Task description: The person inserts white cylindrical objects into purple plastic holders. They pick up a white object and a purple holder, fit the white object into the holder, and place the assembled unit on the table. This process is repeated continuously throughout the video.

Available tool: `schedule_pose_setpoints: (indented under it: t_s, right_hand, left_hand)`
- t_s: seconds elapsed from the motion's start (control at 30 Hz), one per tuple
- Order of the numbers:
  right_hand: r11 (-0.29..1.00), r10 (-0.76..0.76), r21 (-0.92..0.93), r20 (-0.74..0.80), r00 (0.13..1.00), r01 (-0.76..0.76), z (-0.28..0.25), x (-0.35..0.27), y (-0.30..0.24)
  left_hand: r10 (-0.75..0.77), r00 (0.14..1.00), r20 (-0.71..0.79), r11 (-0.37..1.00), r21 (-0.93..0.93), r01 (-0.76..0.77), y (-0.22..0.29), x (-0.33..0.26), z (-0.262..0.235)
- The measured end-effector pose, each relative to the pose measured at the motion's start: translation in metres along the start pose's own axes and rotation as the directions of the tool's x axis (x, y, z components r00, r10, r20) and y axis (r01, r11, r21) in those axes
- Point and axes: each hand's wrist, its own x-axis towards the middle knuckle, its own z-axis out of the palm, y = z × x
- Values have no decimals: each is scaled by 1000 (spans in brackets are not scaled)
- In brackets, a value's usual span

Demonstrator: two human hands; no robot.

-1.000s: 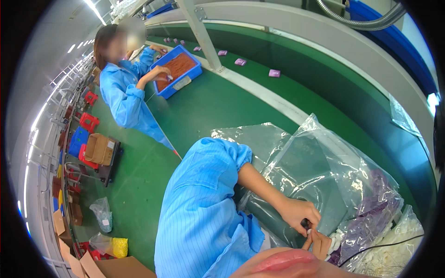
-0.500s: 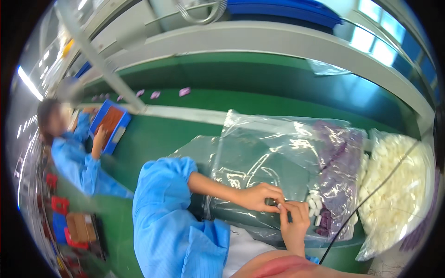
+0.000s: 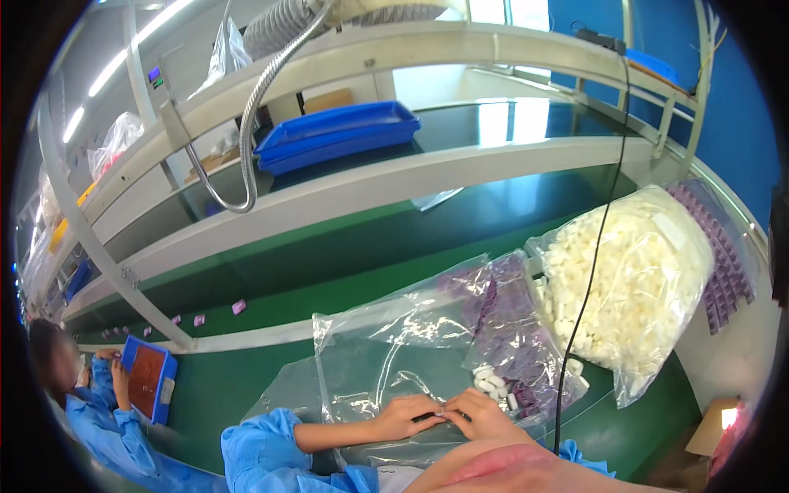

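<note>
My left hand (image 3: 408, 417) and my right hand (image 3: 481, 416) meet fingertip to fingertip, low over a clear plastic bag (image 3: 362, 349) spread on the green bench. Both are closed in a pinch. Whatever sits between the fingertips is tiny and mostly covered, so its kind cannot be made out. Just beyond my right hand lie several small white plastic pieces (image 3: 491, 383), with dark purple pieces (image 3: 523, 398) beside them. A clear bag of purple parts (image 3: 514, 329) lies along the right side of the spread plastic.
A large bag of cream-white pieces (image 3: 633, 279) stands at the right, with purple ridged strips (image 3: 717, 255) past it. A black cable (image 3: 593, 283) hangs across. On the left, a co-worker (image 3: 107, 419) handles a blue tray (image 3: 148, 380). Small purple pieces (image 3: 238, 306) line the green belt.
My view has swung up and to the right, so the hands appear lower. They stay pinched together over the plastic. The co-worker's hands have come together over the tray's far edge.
</note>
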Motion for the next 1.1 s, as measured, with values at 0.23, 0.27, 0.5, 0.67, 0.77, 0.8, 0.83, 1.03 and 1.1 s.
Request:
schedule_pose_setpoints:
  t_s: [0.23, 0.27, 0.5, 0.67, 0.77, 0.8, 0.83, 1.03, 1.1]
  right_hand:
    - [984, -126, -116, 75, 989, 134, -5, -6, 2]
    - [971, -165, -165, 76, 983, 176, -2, -7, 2]
    - [928, -264, -260, 53, 963, 269, 1, -9, -5]
    - [923, -347, -181, -8, 938, 340, 6, -11, 8]
    - [949, -290, -142, -45, 956, 281, 4, -18, 11]
    - [972, -206, -131, -71, 976, 196, 2, -19, 5]
    - [973, -204, -125, -54, 978, 196, 3, -16, 3]
    - [983, -147, -111, -8, 989, 145, 2, -11, -7]
    - [954, -240, -175, 29, 970, 241, 1, -8, -5]
  left_hand:
    - [3, 1000, 30, 1000, 30, -4, 3, -5, 2]
    - [-5, 1000, 5, 1000, 7, 5, 3, -7, 2]
    - [-4, 999, -51, 999, -32, 2, 0, -2, -3]
    - [57, 998, -6, 998, 22, -57, -3, -9, -5]
    - [82, 996, -43, 997, -9, -83, -8, -9, 4]
    - [86, 995, -48, 996, -25, -87, -7, -6, 5]
    - [90, 995, -42, 995, -26, -92, -6, -5, 0]
    - [142, 989, -39, 990, 22, -141, -3, -9, -1]
    - [131, 991, -37, 991, 16, -131, -2, -10, -1]
